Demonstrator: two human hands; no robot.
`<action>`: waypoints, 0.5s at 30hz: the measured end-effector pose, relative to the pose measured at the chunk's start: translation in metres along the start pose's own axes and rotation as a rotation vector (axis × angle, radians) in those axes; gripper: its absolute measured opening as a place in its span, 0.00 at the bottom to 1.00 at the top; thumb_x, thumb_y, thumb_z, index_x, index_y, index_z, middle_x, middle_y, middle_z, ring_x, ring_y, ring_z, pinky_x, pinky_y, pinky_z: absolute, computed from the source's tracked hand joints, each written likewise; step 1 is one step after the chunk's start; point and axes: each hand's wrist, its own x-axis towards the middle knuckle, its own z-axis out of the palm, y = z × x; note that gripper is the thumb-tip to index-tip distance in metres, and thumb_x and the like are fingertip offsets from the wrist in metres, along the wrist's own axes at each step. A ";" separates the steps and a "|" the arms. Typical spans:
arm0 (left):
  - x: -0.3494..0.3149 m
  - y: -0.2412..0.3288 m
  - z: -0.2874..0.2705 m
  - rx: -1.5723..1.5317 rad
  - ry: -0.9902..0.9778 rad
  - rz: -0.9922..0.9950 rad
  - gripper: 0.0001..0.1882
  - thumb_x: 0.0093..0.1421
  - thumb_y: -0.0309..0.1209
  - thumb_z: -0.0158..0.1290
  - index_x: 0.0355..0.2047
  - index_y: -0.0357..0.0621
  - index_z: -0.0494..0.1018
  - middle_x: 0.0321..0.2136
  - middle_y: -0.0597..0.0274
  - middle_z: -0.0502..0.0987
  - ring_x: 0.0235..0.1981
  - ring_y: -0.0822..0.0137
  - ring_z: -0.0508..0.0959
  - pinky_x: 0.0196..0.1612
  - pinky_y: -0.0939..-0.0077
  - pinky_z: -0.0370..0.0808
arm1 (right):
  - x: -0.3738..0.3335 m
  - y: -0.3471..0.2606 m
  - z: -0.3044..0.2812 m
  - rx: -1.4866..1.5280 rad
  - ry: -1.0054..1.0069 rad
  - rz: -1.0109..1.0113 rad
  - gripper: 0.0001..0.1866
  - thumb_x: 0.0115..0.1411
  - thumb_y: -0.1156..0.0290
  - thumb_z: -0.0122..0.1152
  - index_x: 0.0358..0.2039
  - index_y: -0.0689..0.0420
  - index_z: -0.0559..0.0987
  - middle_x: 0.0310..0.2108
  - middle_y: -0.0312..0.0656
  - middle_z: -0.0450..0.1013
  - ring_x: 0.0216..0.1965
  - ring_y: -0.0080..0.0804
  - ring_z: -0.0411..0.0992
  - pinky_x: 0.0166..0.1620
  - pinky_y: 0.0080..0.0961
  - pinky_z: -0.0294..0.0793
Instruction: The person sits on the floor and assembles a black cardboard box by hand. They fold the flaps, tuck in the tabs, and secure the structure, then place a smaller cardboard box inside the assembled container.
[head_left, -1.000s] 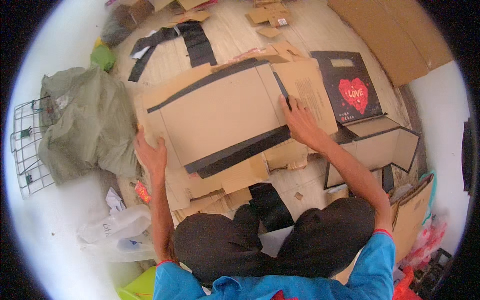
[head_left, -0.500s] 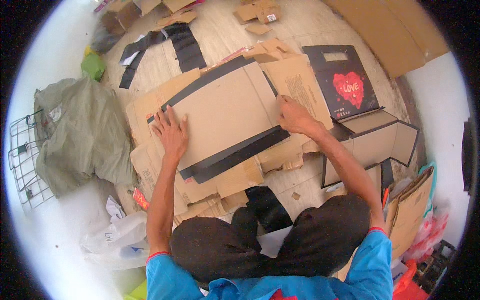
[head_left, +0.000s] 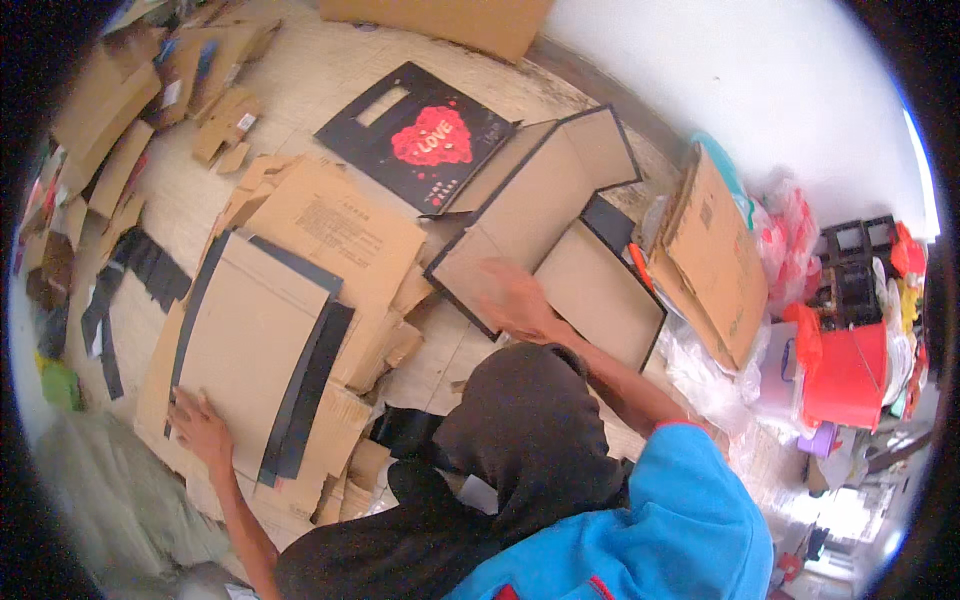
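A tan cardboard sheet point(head_left: 262, 335) rests on black sheets point(head_left: 300, 410) over a pile of flattened cardboard point(head_left: 340, 235). My left hand point(head_left: 203, 428) lies at the sheet's near-left corner, fingers apart and resting flat. To the right, my right hand point(head_left: 515, 300) is over or on an opened-out box point(head_left: 480, 235) with a tan inside and black edges. Motion smears its fingers, so their grip and any contact are unclear. Behind, a black panel point(head_left: 375, 150) with a red heart and a cut-out handle slot lies beside the box.
Folded cardboard point(head_left: 715, 260) leans on the right, near plastic bags point(head_left: 790, 230) and a red bucket point(head_left: 845, 370). Cardboard scraps point(head_left: 110, 130) and black strips point(head_left: 150, 265) lie at the far left. A grey-green sack point(head_left: 110, 500) is at the near left.
The view has swung right. My right hand has left the tan sheet's right edge and moved to the opened-out box. My left hand stays at the sheet's left end.
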 end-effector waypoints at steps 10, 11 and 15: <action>0.008 0.032 -0.058 -0.308 0.196 0.251 0.28 0.64 0.32 0.52 0.63 0.42 0.61 0.61 0.40 0.62 0.63 0.42 0.62 0.62 0.51 0.62 | -0.137 0.121 -0.076 -0.511 -0.252 0.208 0.44 0.46 0.53 0.71 0.57 0.65 0.63 0.55 0.62 0.61 0.57 0.61 0.61 0.55 0.49 0.68; 0.007 0.054 -0.070 -0.334 0.203 0.279 0.27 0.63 0.30 0.53 0.62 0.41 0.62 0.61 0.40 0.63 0.62 0.42 0.62 0.62 0.52 0.62 | -0.141 0.126 -0.075 -0.528 -0.194 0.160 0.41 0.47 0.55 0.71 0.55 0.64 0.65 0.53 0.61 0.62 0.55 0.60 0.62 0.53 0.49 0.69; 0.001 0.124 -0.127 -0.520 0.158 0.454 0.22 0.62 0.26 0.53 0.57 0.39 0.68 0.58 0.44 0.67 0.61 0.45 0.66 0.61 0.56 0.63 | -0.148 0.119 -0.068 -0.373 -0.287 0.235 0.25 0.50 0.67 0.63 0.48 0.62 0.70 0.45 0.53 0.68 0.50 0.55 0.66 0.46 0.46 0.71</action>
